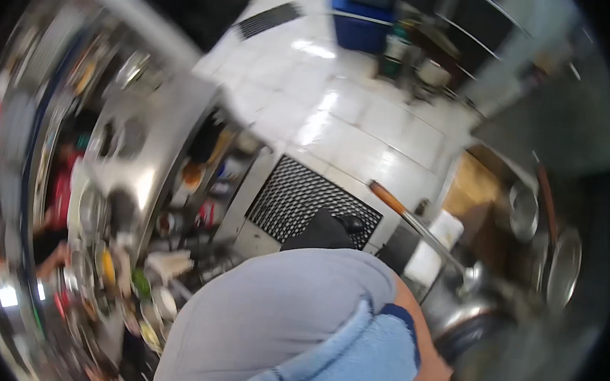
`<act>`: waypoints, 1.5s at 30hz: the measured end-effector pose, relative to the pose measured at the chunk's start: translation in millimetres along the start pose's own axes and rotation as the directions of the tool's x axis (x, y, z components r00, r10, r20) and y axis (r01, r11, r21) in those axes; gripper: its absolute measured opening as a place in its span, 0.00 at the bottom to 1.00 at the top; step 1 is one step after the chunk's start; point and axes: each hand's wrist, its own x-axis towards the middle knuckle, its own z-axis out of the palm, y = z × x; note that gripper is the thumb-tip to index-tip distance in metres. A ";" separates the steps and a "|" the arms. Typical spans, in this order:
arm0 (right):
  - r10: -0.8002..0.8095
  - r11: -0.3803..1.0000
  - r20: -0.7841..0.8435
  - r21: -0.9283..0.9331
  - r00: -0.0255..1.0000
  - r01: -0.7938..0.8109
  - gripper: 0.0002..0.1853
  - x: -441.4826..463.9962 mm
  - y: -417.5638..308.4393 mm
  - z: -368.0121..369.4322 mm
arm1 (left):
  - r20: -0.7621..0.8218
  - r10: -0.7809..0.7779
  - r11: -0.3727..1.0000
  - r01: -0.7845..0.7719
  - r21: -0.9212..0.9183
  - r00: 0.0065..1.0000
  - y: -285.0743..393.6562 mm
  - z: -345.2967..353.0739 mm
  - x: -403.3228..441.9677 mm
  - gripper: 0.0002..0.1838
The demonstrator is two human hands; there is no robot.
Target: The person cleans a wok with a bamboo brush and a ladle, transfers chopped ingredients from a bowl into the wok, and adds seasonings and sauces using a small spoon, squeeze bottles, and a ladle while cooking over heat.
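Observation:
My right hand [434, 372] is at the lower right, at the end of a bare forearm, with its fingers curled. A small white thing shows beside it, too blurred to name. Next to the hand lies a light blue cloth [349, 359] with dark edging, against my grey shirt [267, 309]. Just beyond the hand stands a round metal pan [460, 314], partly blurred. A long metal handle with a wooden grip [389, 197] slants away from the pan. My left hand is out of view.
A steel counter [159, 136] with crowded shelves stands left, where a person in red [65, 186] is at work. A black perforated mat [297, 193] lies on the tiled floor [346, 122]. Metal pans [564, 268] stand at right. A blue bin [361, 23] stands farther back.

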 end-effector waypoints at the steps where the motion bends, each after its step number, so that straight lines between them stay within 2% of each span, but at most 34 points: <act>1: 0.044 0.998 -0.019 0.051 0.999 -0.043 0.34 -11.6 15.0 -17.2 | 0.011 0.013 1.000 -0.013 -0.010 1.000 6.4 -1.0 -5.6 0.24; 2: 0.089 0.991 -0.020 0.105 0.996 -0.087 0.34 -21.8 25.3 -26.4 | -0.019 -0.011 1.000 0.010 -0.029 1.000 11.0 2.7 -10.1 0.23; 3: 0.134 0.981 -0.004 0.142 0.991 -0.132 0.34 -26.9 31.3 -33.6 | -0.092 -0.095 0.988 0.083 -0.126 0.991 14.9 7.6 -14.2 0.20; 4: 0.186 0.969 0.005 0.163 0.983 -0.184 0.34 -42.1 33.2 -38.3 | -0.124 -0.045 0.995 0.033 -0.098 0.991 21.0 -23.7 -23.5 0.19; 5: 0.230 0.972 0.023 0.040 0.973 -0.231 0.34 -75.9 4.6 -12.4 | -0.058 -0.076 0.994 0.071 -0.080 0.995 19.6 -9.1 -20.5 0.18; 6: 0.137 0.990 0.158 -0.050 0.978 -0.130 0.33 -58.9 62.2 -19.0 | 0.081 -0.151 0.986 0.156 -0.056 0.985 25.7 -27.3 -22.9 0.17; 7: 0.253 0.961 0.139 -0.148 0.957 -0.233 0.34 -106.2 21.0 -23.0 | 0.135 -0.119 0.984 0.135 -0.118 0.984 24.5 -38.6 -26.7 0.17; 8: 0.367 0.912 0.117 -0.243 0.923 -0.331 0.35 -154.7 -20.8 -28.0 | -0.026 -0.054 0.982 0.049 -0.183 0.998 20.8 -22.1 -35.7 0.17; 10: 0.351 0.770 0.146 -0.607 0.925 -0.196 0.32 -127.5 26.3 -84.6 | 0.186 0.030 0.998 -0.019 -0.060 0.982 23.6 -67.9 -34.5 0.16; 11: 0.348 0.639 0.130 -0.757 0.928 -0.134 0.30 -106.4 50.6 -110.3 | 0.133 0.044 0.996 -0.034 -0.081 0.990 23.0 -65.0 -33.6 0.15; 12: 0.316 0.576 0.089 -0.809 0.944 -0.117 0.29 -74.2 58.5 -117.0 | 0.077 0.038 0.995 -0.031 -0.097 0.996 20.1 -60.2 -34.6 0.14; 14: 0.019 0.732 -0.098 -0.677 0.995 -0.081 0.26 -11.2 64.9 -103.0 | 0.104 0.064 0.995 -0.056 -0.080 0.992 15.7 -57.6 -31.7 0.14; 16: 0.249 0.873 -0.324 -0.332 0.913 -0.356 0.29 -72.9 -11.5 -30.4 | 0.107 0.086 0.994 -0.078 -0.072 0.991 16.9 -55.1 -31.8 0.13; 19: 0.180 0.865 -0.113 -0.454 0.977 -0.212 0.33 -113.1 52.3 -34.5 | 0.102 0.132 0.990 -0.127 -0.055 0.986 10.1 -56.3 -32.9 0.13; 20: 0.266 0.802 -0.107 -0.527 0.958 -0.281 0.34 -140.6 33.3 -55.4 | 0.106 0.151 0.987 -0.144 -0.065 0.983 9.2 -55.6 -33.2 0.14; 22: 0.397 0.589 0.087 -0.788 0.914 -0.180 0.34 -106.6 44.9 -107.4 | 0.102 0.166 0.984 -0.159 -0.075 0.981 6.8 -54.9 -33.2 0.15; 24: 0.379 0.562 -0.080 -0.772 0.922 -0.297 0.35 -40.6 49.3 -108.2 | 0.077 0.160 0.980 -0.148 -0.133 0.984 4.9 -55.3 -30.7 0.16; 26: 0.171 0.814 -0.220 -0.517 0.960 -0.264 0.36 -11.6 53.0 -53.4 | 0.084 0.156 0.976 -0.141 -0.164 0.984 7.2 -53.2 -32.3 0.18; 28: 0.396 0.889 -0.201 -0.161 0.896 -0.429 0.37 -95.9 -13.5 -14.1 | 0.119 0.171 0.977 -0.153 -0.145 0.978 4.2 -53.0 -33.9 0.20; 30: 0.249 0.879 -0.108 -0.393 0.962 -0.272 0.35 -124.7 31.5 -32.6 | 0.138 0.180 0.974 -0.156 -0.163 0.974 2.2 -53.9 -36.9 0.23; 32: 0.169 0.749 0.010 -0.652 0.986 -0.121 0.31 -131.5 56.7 -85.8 | 0.144 0.176 0.972 -0.150 -0.179 0.974 3.8 -55.4 -31.8 0.24; 33: 0.296 0.569 0.101 -0.817 0.950 -0.091 0.33 -99.6 58.7 -102.1 | 0.139 0.167 0.974 -0.141 -0.177 0.976 4.0 -55.5 -32.9 0.24; 35: 0.260 0.356 0.199 -0.929 0.945 0.098 0.34 -20.3 76.5 -105.8 | 0.107 0.152 0.974 -0.131 -0.184 0.983 6.0 -53.4 -32.0 0.24; 37: 0.089 0.644 0.007 -0.763 0.996 -0.052 0.30 -16.3 47.1 -65.1 | 0.126 0.148 0.964 -0.115 -0.238 0.981 6.4 -57.8 -26.0 0.18; 38: 0.193 0.861 -0.227 -0.427 0.954 -0.276 0.28 -67.2 4.8 -24.2 | 0.152 0.150 0.958 -0.106 -0.267 0.977 6.4 -60.7 -29.4 0.16; 40: 0.340 0.921 -0.176 -0.135 0.924 -0.365 0.32 -129.3 -8.0 -6.0 | 0.141 0.174 0.960 -0.136 -0.246 0.975 4.4 -59.0 -29.9 0.19; 42: 0.152 0.841 0.061 -0.533 0.986 -0.097 0.34 -152.1 45.2 -50.0 | 0.148 0.195 0.967 -0.166 -0.192 0.970 1.7 -53.7 -31.7 0.24; 44: 0.339 0.652 0.107 -0.743 0.935 -0.151 0.29 -150.1 53.0 -113.3 | 0.172 0.186 0.966 -0.149 -0.209 0.967 4.5 -59.2 -27.3 0.24; 45: 0.379 0.583 0.110 -0.800 0.919 -0.145 0.29 -131.8 59.7 -133.9 | 0.192 0.179 0.966 -0.136 -0.218 0.965 4.9 -61.8 -28.6 0.23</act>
